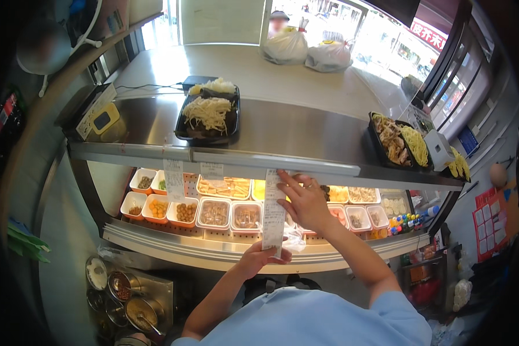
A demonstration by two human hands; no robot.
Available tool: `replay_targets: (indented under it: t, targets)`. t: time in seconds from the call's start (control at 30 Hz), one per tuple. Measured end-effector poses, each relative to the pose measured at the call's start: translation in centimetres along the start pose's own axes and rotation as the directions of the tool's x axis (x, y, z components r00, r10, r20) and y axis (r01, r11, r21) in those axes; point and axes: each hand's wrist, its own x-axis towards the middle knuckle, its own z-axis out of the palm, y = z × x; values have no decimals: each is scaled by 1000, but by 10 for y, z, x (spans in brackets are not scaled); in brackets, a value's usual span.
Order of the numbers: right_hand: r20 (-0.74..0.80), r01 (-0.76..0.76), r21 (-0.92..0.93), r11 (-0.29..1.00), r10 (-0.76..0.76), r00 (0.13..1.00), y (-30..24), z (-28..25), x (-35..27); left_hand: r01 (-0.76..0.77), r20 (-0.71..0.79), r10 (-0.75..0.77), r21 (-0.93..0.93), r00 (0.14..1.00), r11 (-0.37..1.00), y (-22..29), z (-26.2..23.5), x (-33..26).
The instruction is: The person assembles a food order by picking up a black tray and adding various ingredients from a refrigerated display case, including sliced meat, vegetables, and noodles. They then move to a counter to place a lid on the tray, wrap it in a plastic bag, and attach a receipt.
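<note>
So the person's got a long paper receipt [274, 210] hanging down from the front edge of the steel shelf [305, 141]. The right hand [305, 202] is flat against its upper part, fingers [287, 183] spread and pressing the top near the shelf lip, not wrapped around anything. The left hand [259, 256] is down at the bottom end, fingers closed and pinching the slip so it hangs straight.

Progress-wise, it looks like the slip is up and roughly in place beside two other slips [174, 180] already stuck along the same edge; whether it's actually stuck yet is hard to tell, since both hands are on it.

Up on the shelf there's a black tray of shredded food [209, 118] to the left and another black tray with noodles and meat [401, 144] to the right. Below, a lit display case holds rows of small ingredient tubs [185, 212]. A few metal pots [124, 297] sit lower left. Farther back, the surface [236, 66] carries two tied plastic bags [308, 52] near a bright window opening onto the street.
</note>
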Motion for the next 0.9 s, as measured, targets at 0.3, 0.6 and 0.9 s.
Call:
replay_targets:
  t: [0.3,0.6,0.9]
  targets:
    - [24,48,3,999,-48,999,-31,15,32,-125,-206,133,51,969,991,5,-38,-28]
    - [342,-113,789,604,-279,897,-108,-9,53,-168,-126,185,132,975,977,-4,-52,-23]
    - [169,95,772,628,-348,922,-139,1,37,-85,-97,99,139,990,987,23,-38,-21]
